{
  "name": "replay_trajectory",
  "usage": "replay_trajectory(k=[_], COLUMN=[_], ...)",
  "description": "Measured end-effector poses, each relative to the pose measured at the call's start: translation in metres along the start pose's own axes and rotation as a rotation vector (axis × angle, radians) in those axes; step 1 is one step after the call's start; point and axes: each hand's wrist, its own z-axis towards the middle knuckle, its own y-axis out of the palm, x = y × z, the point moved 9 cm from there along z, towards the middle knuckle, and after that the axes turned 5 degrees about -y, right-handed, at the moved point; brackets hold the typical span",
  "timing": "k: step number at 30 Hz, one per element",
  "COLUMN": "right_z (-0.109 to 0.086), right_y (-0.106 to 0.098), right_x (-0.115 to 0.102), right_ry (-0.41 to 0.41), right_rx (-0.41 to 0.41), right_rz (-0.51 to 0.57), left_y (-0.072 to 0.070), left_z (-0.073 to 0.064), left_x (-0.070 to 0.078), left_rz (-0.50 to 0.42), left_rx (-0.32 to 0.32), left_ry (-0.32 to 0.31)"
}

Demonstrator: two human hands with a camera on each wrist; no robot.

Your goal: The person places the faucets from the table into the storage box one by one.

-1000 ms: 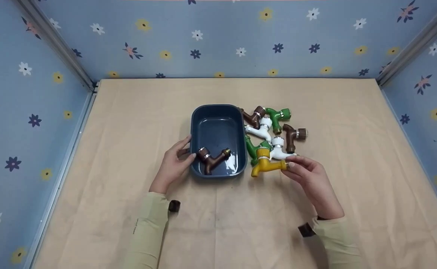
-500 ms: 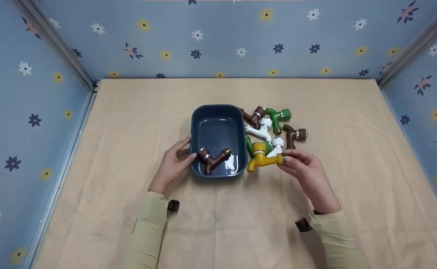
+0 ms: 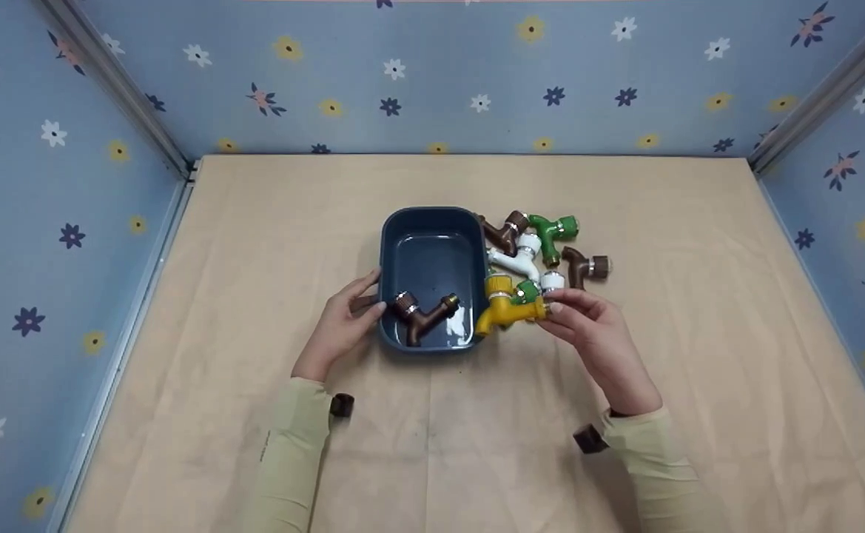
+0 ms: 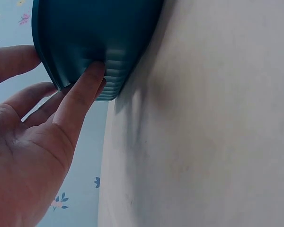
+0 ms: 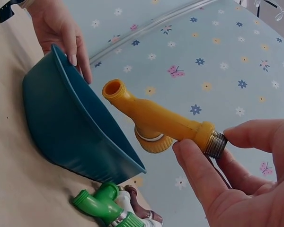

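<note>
Yellow tap point(image 3: 510, 314): moved leftward, pinched by right hand point(image 3: 596, 339), left of fingertips. Blue tub point(image 3: 432, 259): touching left hand point(image 3: 342, 320), fingers extended.

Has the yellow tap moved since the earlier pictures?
Yes. Against the blue basin, the yellow tap has moved left and slightly up in the head view, now overlapping the basin's right rim.

Head camera: from above, looking forward and down, wide across the tabletop point(image 3: 269, 215). Left wrist: close, turned sideways, facing the outer wall of the blue tub point(image 4: 99, 28). Right wrist: close, tilted, looking across at the tub. All three show tub and left hand point(image 3: 342, 323).
</note>
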Motion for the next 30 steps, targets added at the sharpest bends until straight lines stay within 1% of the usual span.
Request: replay_trajectory(k=[4, 11, 15, 19, 21, 25, 30], right_z=[0.002, 0.008, 0.013, 0.018, 0.021, 0.025, 0.03], right_y=[0.005, 0.013, 0.016, 0.02, 0.022, 0.024, 0.026], right_x=[0.002, 0.005, 0.006, 0.005, 0.004, 0.004, 0.004], right_ry=[0.007, 0.027, 0.026, 0.016, 0.011, 0.007, 0.017], right_rx=[-0.011, -0.032, -0.036, -0.043, -0.046, -0.049, -0.046], right_rz=[-0.017, -0.026, -0.037, -0.033, -0.029, -0.019, -0.025], left_y=[-0.001, -0.004, -0.004, -0.004, -0.004, -0.003, -0.001], left_z=[0.0, 0.006, 0.008, 0.009, 0.009, 0.009, 0.003], left_x=[-0.003, -0.031, -0.036, -0.036, -0.036, -0.034, -0.015], left_rz=[-0.004, -0.017, -0.001, -0.004, -0.009, -0.032, -0.057], left_rx=[-0.001, 0.019, 0.029, 0.034, 0.034, 0.023, 0.001], left_ry=[-0.012, -0.019, -0.023, -0.023, -0.033, -0.041, -0.034])
